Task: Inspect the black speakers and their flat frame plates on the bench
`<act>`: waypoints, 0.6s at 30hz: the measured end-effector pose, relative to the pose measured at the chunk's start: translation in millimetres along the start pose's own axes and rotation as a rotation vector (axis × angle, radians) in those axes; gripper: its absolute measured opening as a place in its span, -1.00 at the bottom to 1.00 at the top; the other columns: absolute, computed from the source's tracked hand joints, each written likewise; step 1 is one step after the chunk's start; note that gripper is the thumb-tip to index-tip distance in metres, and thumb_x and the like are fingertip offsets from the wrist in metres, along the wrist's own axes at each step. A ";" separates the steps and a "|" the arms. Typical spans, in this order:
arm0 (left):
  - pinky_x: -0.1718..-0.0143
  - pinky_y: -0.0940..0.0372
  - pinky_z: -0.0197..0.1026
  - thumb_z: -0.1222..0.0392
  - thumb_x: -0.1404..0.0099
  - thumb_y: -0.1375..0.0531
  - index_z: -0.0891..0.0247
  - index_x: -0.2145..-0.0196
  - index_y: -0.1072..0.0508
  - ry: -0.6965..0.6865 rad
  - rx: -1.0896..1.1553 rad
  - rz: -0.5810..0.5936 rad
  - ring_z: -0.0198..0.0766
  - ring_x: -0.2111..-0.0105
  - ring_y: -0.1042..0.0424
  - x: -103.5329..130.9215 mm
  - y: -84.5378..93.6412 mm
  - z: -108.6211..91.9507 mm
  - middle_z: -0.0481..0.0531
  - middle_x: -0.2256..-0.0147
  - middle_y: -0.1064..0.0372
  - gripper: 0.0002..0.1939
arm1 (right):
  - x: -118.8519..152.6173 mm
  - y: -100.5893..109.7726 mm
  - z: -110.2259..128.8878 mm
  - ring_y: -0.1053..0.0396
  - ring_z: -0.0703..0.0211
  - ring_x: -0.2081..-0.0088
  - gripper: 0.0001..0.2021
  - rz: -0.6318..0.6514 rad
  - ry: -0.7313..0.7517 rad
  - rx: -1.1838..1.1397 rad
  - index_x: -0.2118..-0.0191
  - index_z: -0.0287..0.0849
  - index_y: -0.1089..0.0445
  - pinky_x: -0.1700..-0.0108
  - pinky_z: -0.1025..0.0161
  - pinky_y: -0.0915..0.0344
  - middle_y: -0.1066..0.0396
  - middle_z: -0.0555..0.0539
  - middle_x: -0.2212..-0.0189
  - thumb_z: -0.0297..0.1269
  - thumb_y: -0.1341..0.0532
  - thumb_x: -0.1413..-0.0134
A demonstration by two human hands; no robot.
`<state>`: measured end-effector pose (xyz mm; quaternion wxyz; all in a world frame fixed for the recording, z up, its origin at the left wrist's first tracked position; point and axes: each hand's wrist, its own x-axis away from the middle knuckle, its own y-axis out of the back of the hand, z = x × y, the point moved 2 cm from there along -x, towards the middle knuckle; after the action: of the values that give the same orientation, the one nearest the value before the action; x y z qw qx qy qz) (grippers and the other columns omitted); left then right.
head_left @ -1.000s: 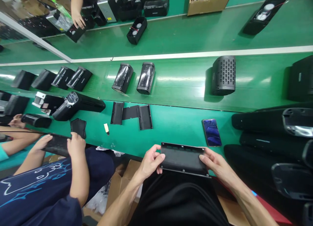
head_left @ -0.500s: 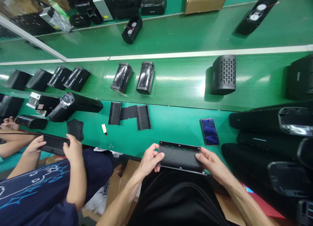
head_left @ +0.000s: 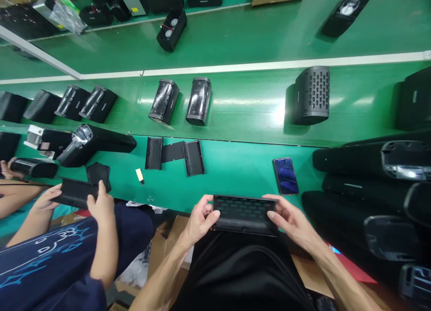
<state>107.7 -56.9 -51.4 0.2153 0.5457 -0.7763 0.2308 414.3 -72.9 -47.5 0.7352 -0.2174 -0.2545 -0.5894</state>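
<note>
A black perforated panel [head_left: 245, 215] is held level at the table's near edge, with green showing through its slots. My left hand [head_left: 203, 219] grips its left end, thumb on the near face and fingers behind. At the right end my right hand [head_left: 286, 216] pinches it the same way. Farther in on the green table [head_left: 235, 172] lie two black tray-like panels [head_left: 194, 158] [head_left: 154, 153] with a thin flat black piece [head_left: 173, 152] between them. A phone [head_left: 286, 176] rests beyond my right hand.
At left, another person's hands [head_left: 101, 205] hold a black panel [head_left: 76, 192]. Large black cases [head_left: 353, 160] crowd the right side. Black speaker housings [head_left: 198, 101] stand on the green belt [head_left: 242, 104] beyond. A small cream-coloured object [head_left: 139, 175] lies left of the panels.
The panel between my hands has tilted, so its slots now show through. The other person's panel has turned slightly. The whole view has shifted a little.
</note>
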 end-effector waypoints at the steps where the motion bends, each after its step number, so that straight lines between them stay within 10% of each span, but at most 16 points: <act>1: 0.46 -0.04 -0.33 -0.23 -0.33 -0.30 0.21 0.02 -0.31 -0.008 -0.004 0.002 -0.41 0.55 -0.18 -0.2 0.5 -0.2 -0.17 0.51 -0.24 -0.48 | -0.2 0.0 -0.9 -0.18 0.15 0.44 -0.52 0.003 0.002 0.004 -0.20 0.01 -0.39 0.42 0.23 -0.11 -0.13 0.09 0.49 0.09 -0.27 -0.27; 18: 0.44 -0.15 -0.33 -0.20 -0.33 -0.30 0.20 -0.05 -0.29 0.037 0.011 0.038 -0.36 0.50 -0.32 -4.1 0.6 2.4 -0.11 0.44 -0.35 -0.46 | -3.4 1.3 1.7 -0.11 0.19 0.45 -0.51 0.022 0.002 -0.054 -0.19 -0.01 -0.38 0.44 0.26 -0.09 -0.05 0.12 0.47 0.06 -0.31 -0.23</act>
<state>108.2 -55.1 -55.7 0.2222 0.5277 -0.7810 0.2493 414.8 -69.0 -48.4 0.7357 -0.2392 -0.2353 -0.5884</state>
